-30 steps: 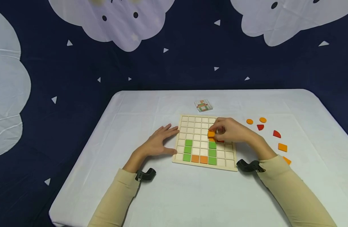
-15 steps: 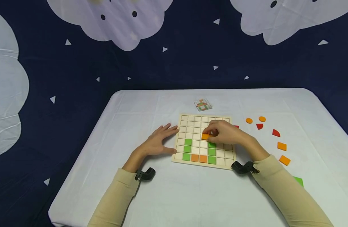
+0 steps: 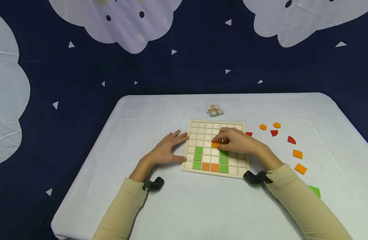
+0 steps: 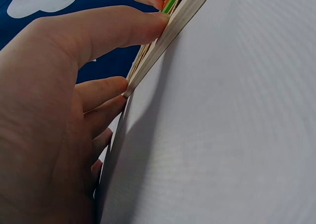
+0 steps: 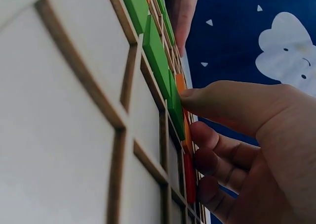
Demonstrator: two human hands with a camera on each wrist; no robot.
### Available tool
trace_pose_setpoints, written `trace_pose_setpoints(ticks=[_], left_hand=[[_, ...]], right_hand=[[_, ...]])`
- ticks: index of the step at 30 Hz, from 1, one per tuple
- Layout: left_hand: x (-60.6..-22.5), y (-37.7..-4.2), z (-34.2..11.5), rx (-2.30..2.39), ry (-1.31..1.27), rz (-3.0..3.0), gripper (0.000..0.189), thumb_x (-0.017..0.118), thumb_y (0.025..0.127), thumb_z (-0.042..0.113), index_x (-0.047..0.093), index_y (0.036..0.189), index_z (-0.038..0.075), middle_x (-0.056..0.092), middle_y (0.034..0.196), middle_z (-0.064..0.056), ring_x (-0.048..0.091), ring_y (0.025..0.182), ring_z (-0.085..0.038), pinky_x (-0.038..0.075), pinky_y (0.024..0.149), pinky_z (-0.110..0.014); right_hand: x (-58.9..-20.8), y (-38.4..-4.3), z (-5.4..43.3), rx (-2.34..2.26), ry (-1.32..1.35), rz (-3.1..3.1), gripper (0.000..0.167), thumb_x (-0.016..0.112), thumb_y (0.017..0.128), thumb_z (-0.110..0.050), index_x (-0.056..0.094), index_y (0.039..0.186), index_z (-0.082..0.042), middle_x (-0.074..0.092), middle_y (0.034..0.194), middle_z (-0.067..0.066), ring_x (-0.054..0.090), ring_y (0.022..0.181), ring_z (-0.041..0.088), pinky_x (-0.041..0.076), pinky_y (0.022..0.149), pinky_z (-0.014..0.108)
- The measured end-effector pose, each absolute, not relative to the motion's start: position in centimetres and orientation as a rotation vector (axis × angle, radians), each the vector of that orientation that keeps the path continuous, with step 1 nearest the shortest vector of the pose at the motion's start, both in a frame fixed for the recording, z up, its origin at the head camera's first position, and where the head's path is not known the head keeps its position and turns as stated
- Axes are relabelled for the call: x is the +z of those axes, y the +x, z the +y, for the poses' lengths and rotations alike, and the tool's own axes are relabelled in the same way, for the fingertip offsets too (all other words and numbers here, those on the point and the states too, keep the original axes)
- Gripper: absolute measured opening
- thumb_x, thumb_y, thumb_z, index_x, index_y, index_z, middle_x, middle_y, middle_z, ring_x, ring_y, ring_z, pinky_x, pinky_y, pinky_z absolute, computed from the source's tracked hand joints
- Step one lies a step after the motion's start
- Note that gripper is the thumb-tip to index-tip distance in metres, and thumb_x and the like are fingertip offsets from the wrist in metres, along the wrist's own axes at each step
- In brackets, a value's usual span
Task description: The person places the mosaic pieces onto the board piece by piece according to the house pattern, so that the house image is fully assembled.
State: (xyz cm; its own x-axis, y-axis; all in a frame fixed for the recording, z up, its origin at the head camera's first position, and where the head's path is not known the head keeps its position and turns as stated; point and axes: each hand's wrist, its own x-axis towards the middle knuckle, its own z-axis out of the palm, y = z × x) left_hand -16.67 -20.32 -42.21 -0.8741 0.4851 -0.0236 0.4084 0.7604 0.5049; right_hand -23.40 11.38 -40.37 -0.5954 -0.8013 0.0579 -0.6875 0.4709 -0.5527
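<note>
A wooden grid board [image 3: 208, 172] lies mid-table, holding green square tiles [image 3: 224, 160] in two columns and orange ones along a lower row. My right hand [image 3: 236, 139] pinches an orange square tile [image 3: 215, 144] between thumb and fingers, low over a cell above the gap between the green columns. In the right wrist view a red tile [image 5: 189, 179] and another orange tile [image 5: 187, 141] sit in the board beneath the fingers. My left hand [image 3: 165, 150], fingers outstretched, touches the board's left edge with thumb and fingertips.
A small pattern card [image 3: 214, 110] lies behind the board. Right of it are scattered orange discs [image 3: 277, 125], red pieces [image 3: 291, 140], orange square tiles [image 3: 300, 169] and a green piece [image 3: 315, 191] partly hidden by the right sleeve. A dark cloud-printed cloth hangs behind the white-covered table.
My right hand has moved left across the board with the orange square tile, and it now sits lower. My left hand stays at the board's edge.
</note>
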Motion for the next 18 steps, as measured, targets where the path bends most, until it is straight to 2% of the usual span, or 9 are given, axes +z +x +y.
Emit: trace_pose_setpoints(ticks=[18], left_hand=[[-42.23, -16.60, -20.39, 0.768, 0.704, 2.799, 0.086, 0.075, 0.075, 0.048, 0.040, 0.148, 0.020, 0.026, 0.154, 0.012, 0.008, 0.145, -0.014, 0.001, 0.117, -0.034]], right_hand=[[-40.17, -23.38, 11.56, -0.813, -1.223, 2.566, 0.025, 0.071, 0.087, -0.020, 0.072, 0.112, -0.018, 0.058, 0.092, -0.008, 0.053, 0.075, 0.011, 0.047, 0.067, 0.029]])
